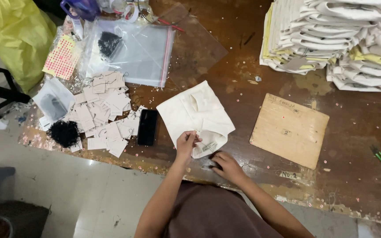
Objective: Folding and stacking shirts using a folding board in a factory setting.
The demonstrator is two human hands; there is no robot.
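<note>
Left hand is pinching the edge of a folded cream garment mid-counter, beside a black phone. Right hand rests curled and empty on the counter just below it.

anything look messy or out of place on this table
Yes. The paper tags lie in a loose, scattered heap, not a stack, with a black phone beside them. Small sequin-like bits speckle the scuffed wooden table. The folded cream garment under the left hand looks tidy.
</note>
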